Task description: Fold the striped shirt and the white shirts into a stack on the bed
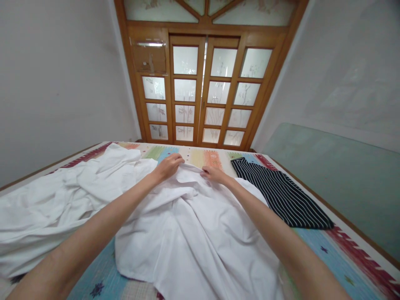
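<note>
Both of my hands pinch the top edge of a white shirt [193, 237], which spreads toward me in loose folds over the bed. My left hand [170, 165] is closed on the edge at the left. A short way to its right, my right hand [214, 174] grips the same edge, with the cloth slightly raised between them. Beside my left forearm lies a rumpled pile of white cloth [71, 189]. A black garment with white stripes [278, 193] lies flat to the right of my right forearm.
A patterned, multicoloured bedspread [212, 157] covers the bed under the clothes. A pale green board [331, 175] leans along the right wall. Beyond the far edge stand wooden doors with glass panes [201, 91], and a grey wall [59, 83] rises at the left.
</note>
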A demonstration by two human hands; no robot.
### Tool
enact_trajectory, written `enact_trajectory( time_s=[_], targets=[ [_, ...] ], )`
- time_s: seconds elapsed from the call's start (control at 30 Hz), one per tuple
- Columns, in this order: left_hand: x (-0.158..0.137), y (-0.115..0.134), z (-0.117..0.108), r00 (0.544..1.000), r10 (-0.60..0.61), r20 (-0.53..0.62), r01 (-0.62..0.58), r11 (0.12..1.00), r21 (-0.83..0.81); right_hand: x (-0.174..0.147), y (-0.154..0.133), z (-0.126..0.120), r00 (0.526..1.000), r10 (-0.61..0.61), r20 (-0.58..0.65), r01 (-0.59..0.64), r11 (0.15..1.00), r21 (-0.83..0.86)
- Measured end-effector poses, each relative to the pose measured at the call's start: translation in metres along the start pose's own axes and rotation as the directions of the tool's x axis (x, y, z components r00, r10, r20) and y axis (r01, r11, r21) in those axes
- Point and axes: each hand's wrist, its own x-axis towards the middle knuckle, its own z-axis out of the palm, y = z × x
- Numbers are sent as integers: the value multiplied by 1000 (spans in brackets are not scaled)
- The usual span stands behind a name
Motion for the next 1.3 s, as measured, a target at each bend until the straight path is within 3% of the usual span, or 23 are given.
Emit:
enact_trajectory(
  time_s=[0.13,0.3,0.4,0.57,0.73,0.83,0.93,1.03,1.13,1.2,1.3],
  targets=[
    [-3,-7,5,993,-99,62,100,995,-4,-11,12,-25,999,28,-17,-27,999,38],
    [3,-7,9,974,-195,117,197,980,-12,-21,29,-59,993,30,112,-51,980,192],
    [7,-7,6,969,-217,117,216,976,16,-25,38,-72,985,65,159,-94,979,183],
    [6,-11,3,956,-264,127,259,964,60,-34,47,-79,984,128,125,-133,991,28],
    [0,-13,4,922,-361,137,358,933,48,-42,52,-78,982,143,125,-142,990,-21],
    [0,-14,2,903,-408,132,403,913,65,-46,57,-82,983,142,119,-149,987,58],
    [7,-17,-2,846,-488,214,487,871,60,-48,66,-87,974,153,165,-185,961,206],
    [21,-23,-3,732,-577,362,630,775,-39,-45,78,-90,923,284,258,-356,886,298],
    [40,-31,5,627,-615,479,756,629,-181,-33,85,-85,857,479,190,-514,771,375],
    [53,-37,17,635,-619,463,765,586,-267,-19,87,-78,800,597,53,-547,691,472],
    [67,-41,41,723,-590,359,690,637,-344,4,86,-62,725,682,-91,-518,629,580]
  ],
)
